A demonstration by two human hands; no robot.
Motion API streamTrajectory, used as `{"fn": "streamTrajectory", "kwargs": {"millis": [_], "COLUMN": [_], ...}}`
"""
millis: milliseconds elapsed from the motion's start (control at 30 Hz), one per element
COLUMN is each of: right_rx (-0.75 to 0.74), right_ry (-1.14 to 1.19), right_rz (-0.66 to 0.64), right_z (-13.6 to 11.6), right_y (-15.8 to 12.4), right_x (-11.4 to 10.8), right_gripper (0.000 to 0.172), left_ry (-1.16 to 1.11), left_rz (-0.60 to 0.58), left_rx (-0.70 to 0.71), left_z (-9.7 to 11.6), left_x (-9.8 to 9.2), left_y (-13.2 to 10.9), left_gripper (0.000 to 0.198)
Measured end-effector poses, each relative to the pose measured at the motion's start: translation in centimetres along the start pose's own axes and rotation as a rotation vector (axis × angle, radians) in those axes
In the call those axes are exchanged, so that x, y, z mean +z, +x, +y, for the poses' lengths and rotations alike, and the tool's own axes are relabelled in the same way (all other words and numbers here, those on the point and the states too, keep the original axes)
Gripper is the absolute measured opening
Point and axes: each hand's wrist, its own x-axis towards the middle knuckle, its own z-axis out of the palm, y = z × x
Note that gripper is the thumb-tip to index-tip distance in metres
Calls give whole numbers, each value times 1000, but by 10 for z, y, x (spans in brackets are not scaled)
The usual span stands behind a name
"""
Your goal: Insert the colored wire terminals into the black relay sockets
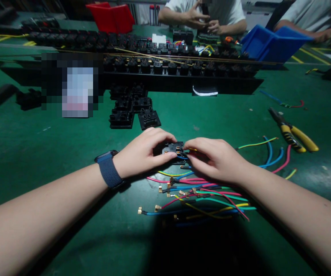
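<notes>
Left hand point(148, 149): grips black socket point(169, 148)
Right hand point(211, 157): pinches wire point(182, 157) at its edge
Loose wires point(192, 180): strewn nearer, crowding right forearm
Pliers point(292, 137): farther right
Black modules point(143, 103): beyond left hand

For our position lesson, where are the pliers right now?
In the head view, the pliers lie on the green table toward the right, beyond and right of the right hand, with a red wire ending near their handles.

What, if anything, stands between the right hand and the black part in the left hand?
Nothing visible: the right hand is at the right edge of the black part, a blue wire at its fingertips; the left hand holds the opposite side.
</notes>
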Motion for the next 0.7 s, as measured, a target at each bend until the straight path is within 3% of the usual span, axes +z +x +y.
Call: {"fn": "streamTrajectory", "kwargs": {"millis": [700], "right_rx": [18], "right_ry": [-45], "right_rz": [33], "right_z": [1], "right_y": [-1], "right_x": [1], "right_gripper": [22], "left_ry": [3], "left_rz": [25], "left_rx": [12], "left_z": [-1], "left_x": [2], "left_y": [0], "left_gripper": [35]}}
